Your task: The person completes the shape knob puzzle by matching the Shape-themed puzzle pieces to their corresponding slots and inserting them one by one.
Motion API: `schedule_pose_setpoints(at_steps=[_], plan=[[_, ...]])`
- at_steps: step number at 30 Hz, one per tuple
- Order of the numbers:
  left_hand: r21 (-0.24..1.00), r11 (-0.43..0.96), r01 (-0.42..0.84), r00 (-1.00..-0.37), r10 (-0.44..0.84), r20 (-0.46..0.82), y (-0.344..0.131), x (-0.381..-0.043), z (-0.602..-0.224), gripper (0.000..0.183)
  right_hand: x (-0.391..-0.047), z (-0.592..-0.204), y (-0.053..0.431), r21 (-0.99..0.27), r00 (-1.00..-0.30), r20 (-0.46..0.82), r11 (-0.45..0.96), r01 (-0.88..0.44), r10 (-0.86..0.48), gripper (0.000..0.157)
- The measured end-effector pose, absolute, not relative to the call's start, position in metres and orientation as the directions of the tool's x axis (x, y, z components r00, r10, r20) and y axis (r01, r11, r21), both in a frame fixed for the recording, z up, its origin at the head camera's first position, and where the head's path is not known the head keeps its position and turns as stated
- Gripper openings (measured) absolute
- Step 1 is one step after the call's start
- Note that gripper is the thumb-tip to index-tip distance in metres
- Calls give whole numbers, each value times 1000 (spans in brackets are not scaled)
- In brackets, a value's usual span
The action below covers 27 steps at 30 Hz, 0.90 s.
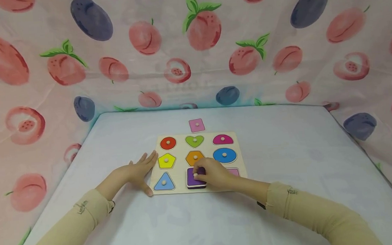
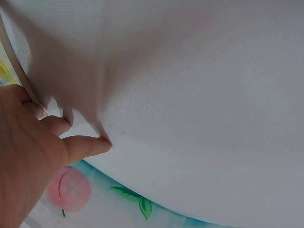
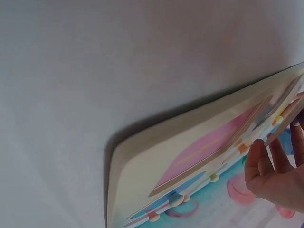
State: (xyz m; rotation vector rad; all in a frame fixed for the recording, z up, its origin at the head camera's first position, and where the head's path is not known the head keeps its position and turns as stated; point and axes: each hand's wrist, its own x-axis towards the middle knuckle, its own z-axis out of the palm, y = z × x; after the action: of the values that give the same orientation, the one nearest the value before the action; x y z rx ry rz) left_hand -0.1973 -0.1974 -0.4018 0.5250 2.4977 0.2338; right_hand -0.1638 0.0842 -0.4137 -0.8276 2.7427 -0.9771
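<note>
A wooden puzzle board (image 1: 180,172) lies on the table, its shaped pieces topped with small round knobs. My right hand (image 1: 217,175) pinches the knob of a purple square piece (image 1: 190,177) over the front middle of the board. This piece sits slightly off its purple recess, a dark strip showing under its near edge. The right wrist view shows the fingers at the tilted piece's edge. My left hand (image 1: 139,173), fingers and thumb spread, touches the board's left edge. A pink recess (image 1: 234,171) at the front right is partly behind my right hand.
A loose pink four-sided piece (image 1: 193,127) lies just behind the board. In the board sit a red circle (image 1: 164,144), a green heart (image 1: 190,141), a yellow pentagon (image 1: 162,162), a blue oval (image 1: 220,158) and others. A fruit-print cloth (image 1: 213,72) hangs behind the table.
</note>
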Motion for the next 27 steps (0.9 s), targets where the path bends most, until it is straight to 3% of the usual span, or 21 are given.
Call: schedule_pose_setpoints(at_steps=[9,27], plan=[[272,909,316,-763,414,-496,-196,-197,-402,135,-165,-421,80,-610,-834,57,642,-464,-548,6],[276,908,315,-767,414,-490,-200,-200,-405,137,-168,-422,74,-430,-806,94,706,-563,-585,9]])
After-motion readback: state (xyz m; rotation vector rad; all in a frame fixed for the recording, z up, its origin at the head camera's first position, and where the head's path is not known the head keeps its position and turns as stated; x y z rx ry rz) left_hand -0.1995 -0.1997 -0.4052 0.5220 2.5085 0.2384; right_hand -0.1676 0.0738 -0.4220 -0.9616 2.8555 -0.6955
